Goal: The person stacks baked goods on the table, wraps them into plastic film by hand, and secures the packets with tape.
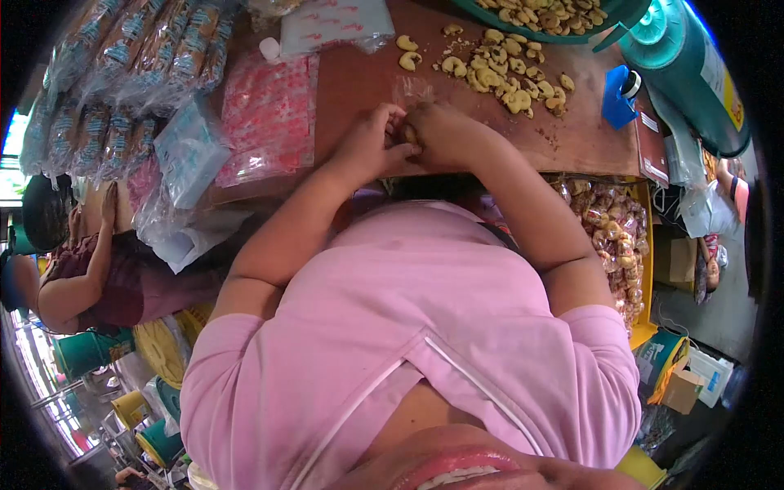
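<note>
Close together at the table's near edge, my left hand (371,145) and my right hand (445,135) are both closed, fingertips meeting. Between them is a small clear plastic bag (414,88), its crinkled film showing beyond my knuckles. A brownish bit shows between the fingers; what the bag contains is mostly hidden. Just past my right hand lies a loose pile of cashew nuts (498,69), pale yellow with some darker ones. Two cashews (410,60) lie apart to its left. Flat printed red-and-clear plastic packaging (269,118) lies left of my left hand.
Stacked packs of brown food (155,49) fill the left. A green basin (608,37) of nuts stands at the back, near a teal container (682,65) and a blue tape dispenser (622,96). Below right, a yellow crate (645,310) holds bagged goods. Another person (106,278) sits left.
</note>
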`<action>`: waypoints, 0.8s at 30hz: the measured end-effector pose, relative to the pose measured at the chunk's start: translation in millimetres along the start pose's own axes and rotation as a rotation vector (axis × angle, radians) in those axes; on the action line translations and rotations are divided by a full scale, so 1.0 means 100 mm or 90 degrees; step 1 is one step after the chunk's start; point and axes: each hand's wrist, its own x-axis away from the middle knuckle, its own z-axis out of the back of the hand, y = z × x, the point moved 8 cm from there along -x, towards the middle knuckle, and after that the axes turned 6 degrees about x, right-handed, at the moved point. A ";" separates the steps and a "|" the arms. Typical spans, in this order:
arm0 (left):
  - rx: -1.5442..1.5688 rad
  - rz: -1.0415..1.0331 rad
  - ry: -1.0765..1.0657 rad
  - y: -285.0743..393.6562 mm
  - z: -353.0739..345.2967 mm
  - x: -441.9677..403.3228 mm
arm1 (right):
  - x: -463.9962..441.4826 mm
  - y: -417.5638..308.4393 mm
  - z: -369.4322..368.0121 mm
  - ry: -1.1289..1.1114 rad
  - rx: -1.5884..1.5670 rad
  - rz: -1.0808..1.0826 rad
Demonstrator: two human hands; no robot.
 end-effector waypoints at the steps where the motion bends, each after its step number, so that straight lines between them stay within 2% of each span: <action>1: 0.012 0.042 -0.029 -0.06 0.00 -0.03 | 0.01 0.04 -0.05 -0.001 -0.034 -0.042; 4: 0.026 0.062 -0.073 -0.16 0.02 -0.10 | 0.19 0.10 0.07 0.017 -0.196 -0.152; 5: -0.028 0.015 -0.046 -0.18 0.04 -0.12 | 0.25 0.11 0.11 0.026 -0.261 -0.186; 7: -0.136 -0.081 0.010 -0.18 0.07 -0.14 | 0.28 0.18 0.02 0.132 -0.373 -0.172; 8: -0.166 -0.081 0.017 -0.19 0.04 -0.14 | 0.29 0.22 -0.04 0.185 -0.428 -0.163; 11: -0.264 -0.080 0.054 -0.01 -0.10 -0.12 | 0.43 0.12 0.02 0.375 -0.407 -0.173; 14: -0.351 -0.089 0.107 0.04 -0.17 -0.10 | 0.41 0.08 -0.13 0.333 -0.627 -0.174; 17: -0.351 -0.106 0.120 -0.01 -0.18 -0.16 | 0.47 0.12 -0.22 0.414 -0.554 -0.108; 20: -0.326 -0.115 0.109 0.06 -0.17 -0.19 | 0.80 0.03 -0.07 0.430 -0.465 -0.131; 23: -0.304 -0.108 0.122 0.06 -0.16 -0.18 | 1.12 -0.06 -0.06 0.456 -0.174 -0.203; 24: -0.295 -0.112 0.130 0.06 -0.17 -0.18 | 1.14 -0.04 -0.13 0.457 -0.160 -0.205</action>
